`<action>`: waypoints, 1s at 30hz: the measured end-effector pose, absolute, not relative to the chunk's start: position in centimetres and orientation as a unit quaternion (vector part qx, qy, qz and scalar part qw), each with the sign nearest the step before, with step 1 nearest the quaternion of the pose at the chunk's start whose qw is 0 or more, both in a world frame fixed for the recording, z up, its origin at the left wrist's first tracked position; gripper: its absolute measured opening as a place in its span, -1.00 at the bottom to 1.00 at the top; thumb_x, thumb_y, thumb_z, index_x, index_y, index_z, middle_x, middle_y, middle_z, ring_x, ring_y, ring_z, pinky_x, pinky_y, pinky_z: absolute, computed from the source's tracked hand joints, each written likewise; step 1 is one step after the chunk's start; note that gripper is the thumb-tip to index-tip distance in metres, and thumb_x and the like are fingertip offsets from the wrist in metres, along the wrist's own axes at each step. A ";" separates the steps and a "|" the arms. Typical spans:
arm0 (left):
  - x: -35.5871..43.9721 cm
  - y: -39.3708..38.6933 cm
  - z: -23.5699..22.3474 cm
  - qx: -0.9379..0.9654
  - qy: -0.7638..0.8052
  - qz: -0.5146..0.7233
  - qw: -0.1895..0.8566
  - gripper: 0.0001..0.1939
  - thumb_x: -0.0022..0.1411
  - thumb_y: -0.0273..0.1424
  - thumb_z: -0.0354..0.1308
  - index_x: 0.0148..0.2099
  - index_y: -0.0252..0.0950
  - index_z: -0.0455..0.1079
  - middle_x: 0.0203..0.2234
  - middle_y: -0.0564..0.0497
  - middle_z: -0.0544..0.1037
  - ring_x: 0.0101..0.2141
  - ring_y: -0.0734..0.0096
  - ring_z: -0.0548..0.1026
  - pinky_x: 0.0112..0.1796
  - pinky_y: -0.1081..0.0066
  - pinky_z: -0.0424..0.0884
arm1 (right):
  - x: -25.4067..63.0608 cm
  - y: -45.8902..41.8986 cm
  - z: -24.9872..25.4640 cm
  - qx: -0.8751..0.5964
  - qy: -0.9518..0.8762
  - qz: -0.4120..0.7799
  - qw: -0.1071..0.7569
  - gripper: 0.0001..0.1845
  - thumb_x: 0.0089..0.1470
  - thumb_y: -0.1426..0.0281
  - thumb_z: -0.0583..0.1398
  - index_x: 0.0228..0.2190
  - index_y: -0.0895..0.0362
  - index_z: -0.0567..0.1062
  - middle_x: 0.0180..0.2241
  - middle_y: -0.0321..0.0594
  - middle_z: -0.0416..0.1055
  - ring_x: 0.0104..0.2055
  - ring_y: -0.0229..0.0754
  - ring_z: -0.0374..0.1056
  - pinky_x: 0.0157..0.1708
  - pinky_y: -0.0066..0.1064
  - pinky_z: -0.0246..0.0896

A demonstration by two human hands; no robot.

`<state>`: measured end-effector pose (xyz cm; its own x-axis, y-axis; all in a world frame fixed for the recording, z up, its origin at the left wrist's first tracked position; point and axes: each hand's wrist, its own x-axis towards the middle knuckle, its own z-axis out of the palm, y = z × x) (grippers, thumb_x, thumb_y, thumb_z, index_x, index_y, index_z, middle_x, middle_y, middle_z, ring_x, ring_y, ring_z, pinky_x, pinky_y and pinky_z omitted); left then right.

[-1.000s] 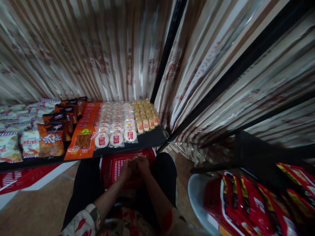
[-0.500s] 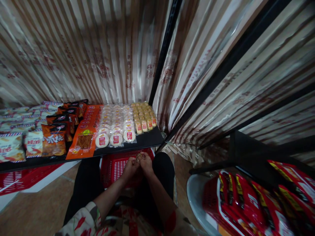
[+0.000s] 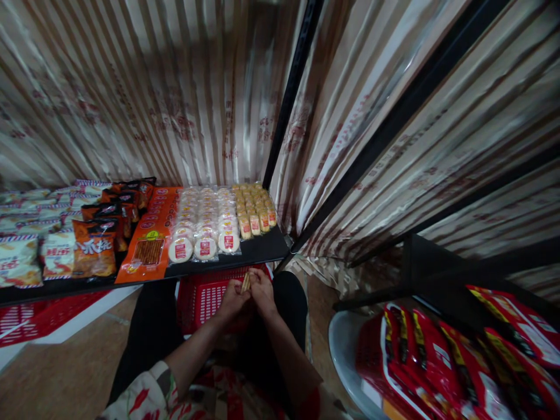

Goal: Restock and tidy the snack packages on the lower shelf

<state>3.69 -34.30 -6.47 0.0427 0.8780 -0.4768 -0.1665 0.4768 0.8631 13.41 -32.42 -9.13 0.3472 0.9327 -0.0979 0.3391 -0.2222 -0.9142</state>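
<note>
Between my two hands is a small tan snack packet (image 3: 245, 283), in colour like the small yellow packets (image 3: 256, 211) lined up on the shelf. My left hand (image 3: 234, 299) is closed on it from the left. From the right, my right hand (image 3: 261, 291) pinches the same packet. Both hands are above a red plastic basket (image 3: 205, 297) between my knees, just in front of the black shelf (image 3: 245, 252). The fine print on the held packet is too small to read.
Round white crackers (image 3: 205, 247), an orange snack bag (image 3: 146, 251), dark orange bags (image 3: 94, 248) and white bags (image 3: 20, 259) line the shelf. A curtain (image 3: 192, 87) hangs behind, with a black post (image 3: 293, 93). Red packets (image 3: 435, 350) fill a basket at right.
My fingers have shifted, and more of the tan packet now shows upright between them. The shelf goods look unchanged; the view has shifted slightly.
</note>
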 end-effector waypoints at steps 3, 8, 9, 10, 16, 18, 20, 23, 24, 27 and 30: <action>3.8 -34.3 -6.0 0.304 0.559 0.396 0.662 -0.66 -0.16 -0.43 0.26 -0.39 -0.23 0.13 -0.68 0.23 0.34 -0.66 0.58 0.33 -0.58 0.56 0.21 | 13.6 -32.3 -9.0 -0.693 -0.465 0.340 0.434 -0.70 -0.01 0.30 0.06 -0.29 0.06 0.52 -0.36 -0.27 0.50 -0.34 -0.20 0.42 -0.31 -0.41 0.33; 3.5 -34.2 -5.1 0.292 0.557 0.381 0.678 -0.71 -0.13 -0.41 0.21 -0.34 -0.24 0.16 -0.69 0.20 0.37 -0.67 0.54 0.34 -0.61 0.54 0.20 | 14.1 -32.0 -8.6 -0.681 -0.486 0.330 0.436 -0.69 -0.04 0.36 0.05 -0.30 0.04 0.54 -0.34 -0.27 0.50 -0.31 -0.20 0.42 -0.27 -0.39 0.34; 3.4 -34.2 -4.9 0.293 0.558 0.379 0.678 -0.72 -0.13 -0.41 0.20 -0.34 -0.24 0.18 -0.69 0.19 0.37 -0.66 0.53 0.35 -0.61 0.53 0.20 | 14.2 -31.9 -8.4 -0.678 -0.492 0.329 0.436 -0.69 -0.04 0.38 0.04 -0.30 0.04 0.54 -0.32 -0.27 0.50 -0.29 -0.20 0.42 -0.25 -0.38 0.34; 3.3 -34.1 -4.8 0.293 0.558 0.380 0.677 -0.73 -0.12 -0.40 0.19 -0.33 -0.25 0.19 -0.69 0.18 0.38 -0.66 0.52 0.36 -0.60 0.53 0.21 | 14.3 -31.8 -8.2 -0.675 -0.497 0.327 0.436 -0.68 -0.04 0.39 0.04 -0.29 0.04 0.54 -0.30 -0.26 0.50 -0.27 -0.20 0.41 -0.23 -0.38 0.34; 3.2 -33.9 -5.0 0.243 0.504 0.415 0.717 -0.72 -0.09 -0.35 0.16 -0.27 -0.28 0.24 -0.60 0.07 0.49 -0.57 0.44 0.45 -0.50 0.48 0.31 | 14.7 -31.4 -7.1 -0.665 -0.503 0.333 0.440 -0.63 -0.05 0.41 0.02 -0.25 0.09 0.54 -0.22 -0.21 0.48 -0.19 -0.20 0.40 -0.13 -0.34 0.31; 3.2 -33.8 -5.0 0.224 0.490 0.432 0.723 -0.72 -0.10 -0.36 0.16 -0.28 -0.29 0.25 -0.56 0.05 0.51 -0.53 0.44 0.47 -0.46 0.47 0.34 | 14.7 -31.3 -6.8 -0.665 -0.498 0.339 0.441 -0.63 -0.05 0.40 0.03 -0.24 0.09 0.54 -0.22 -0.20 0.48 -0.21 -0.20 0.41 -0.14 -0.34 0.32; 3.1 -33.7 -4.8 0.213 0.478 0.443 0.728 -0.72 -0.10 -0.36 0.18 -0.29 -0.31 0.27 -0.50 0.02 0.52 -0.48 0.43 0.50 -0.42 0.47 0.36 | 14.7 -31.2 -6.6 -0.666 -0.493 0.344 0.441 -0.63 -0.06 0.40 0.03 -0.25 0.10 0.54 -0.23 -0.20 0.48 -0.26 -0.21 0.41 -0.20 -0.36 0.34; 2.8 -33.7 -4.3 0.204 0.460 0.444 0.741 -0.71 -0.11 -0.33 0.20 -0.29 -0.32 0.30 -0.44 0.00 0.54 -0.44 0.39 0.51 -0.39 0.44 0.38 | 14.7 -31.1 -6.3 -0.662 -0.496 0.352 0.437 -0.64 -0.07 0.41 0.04 -0.25 0.10 0.54 -0.26 -0.21 0.47 -0.33 -0.24 0.41 -0.27 -0.39 0.36; 2.7 -33.6 -4.2 0.203 0.455 0.442 0.746 -0.70 -0.10 -0.32 0.20 -0.28 -0.33 0.31 -0.43 -0.01 0.54 -0.44 0.38 0.51 -0.39 0.44 0.38 | 14.7 -31.1 -6.1 -0.662 -0.500 0.353 0.434 -0.64 -0.07 0.41 0.04 -0.25 0.09 0.54 -0.27 -0.22 0.47 -0.33 -0.25 0.41 -0.28 -0.40 0.36; 2.4 -33.5 -4.1 0.214 0.453 0.429 0.752 -0.68 -0.07 -0.27 0.19 -0.26 -0.34 0.34 -0.44 -0.02 0.55 -0.44 0.36 0.51 -0.41 0.44 0.36 | 14.8 -31.1 -5.8 -0.667 -0.519 0.327 0.423 -0.67 -0.08 0.43 0.06 -0.27 0.09 0.54 -0.30 -0.23 0.45 -0.35 -0.26 0.39 -0.26 -0.41 0.35; 2.1 -33.1 -4.3 0.228 0.461 0.406 0.755 -0.71 -0.02 -0.26 0.15 -0.26 -0.35 0.36 -0.41 -0.04 0.57 -0.43 0.35 0.53 -0.47 0.49 0.32 | 15.1 -31.0 -5.5 -0.671 -0.545 0.293 0.409 -0.70 -0.08 0.44 0.09 -0.30 0.08 0.55 -0.33 -0.24 0.44 -0.37 -0.27 0.38 -0.23 -0.40 0.33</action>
